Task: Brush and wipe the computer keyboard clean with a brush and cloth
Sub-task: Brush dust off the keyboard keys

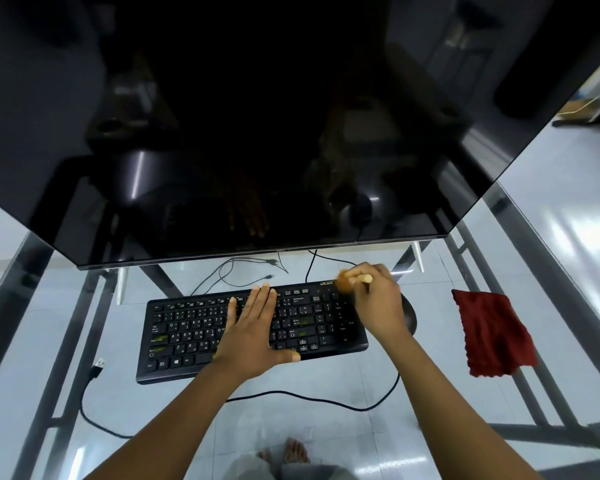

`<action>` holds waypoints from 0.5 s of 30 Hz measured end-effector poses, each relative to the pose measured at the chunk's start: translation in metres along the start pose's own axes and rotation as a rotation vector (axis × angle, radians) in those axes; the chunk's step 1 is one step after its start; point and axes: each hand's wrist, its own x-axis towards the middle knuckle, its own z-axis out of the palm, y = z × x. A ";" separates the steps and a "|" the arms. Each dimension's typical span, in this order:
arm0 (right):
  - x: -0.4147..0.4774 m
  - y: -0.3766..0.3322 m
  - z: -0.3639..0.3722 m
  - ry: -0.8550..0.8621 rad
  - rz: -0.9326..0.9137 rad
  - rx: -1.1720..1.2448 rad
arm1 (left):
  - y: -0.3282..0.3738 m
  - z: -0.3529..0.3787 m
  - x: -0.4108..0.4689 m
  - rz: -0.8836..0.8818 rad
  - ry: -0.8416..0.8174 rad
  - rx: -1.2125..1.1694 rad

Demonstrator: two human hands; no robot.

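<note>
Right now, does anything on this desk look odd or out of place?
Yes. Yellowish-green smudges mark several keys on the keyboard, at its left end and near Enter. A USB plug lies loose to its left, plugged into nothing.

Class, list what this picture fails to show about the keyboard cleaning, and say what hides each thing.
Head view: the brush bristles are motion-blurred, so contact with the keyboard is unclear.
Head view: the mouse is mostly hidden behind the right hand.
Head view: the left hand lies flat over the middle keys and covers them.
</note>
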 end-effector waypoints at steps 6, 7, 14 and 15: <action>-0.018 0.018 -0.012 -0.175 -0.096 -0.033 | 0.004 -0.001 -0.002 -0.021 0.001 0.067; -0.019 0.022 -0.015 -0.101 -0.077 -0.071 | 0.005 0.000 -0.003 -0.025 -0.002 0.072; -0.037 0.027 -0.021 -0.246 -0.120 -0.129 | 0.005 -0.001 -0.007 -0.026 -0.006 0.076; -0.037 0.029 -0.021 -0.135 -0.092 -0.154 | 0.005 -0.001 -0.007 -0.031 -0.010 0.081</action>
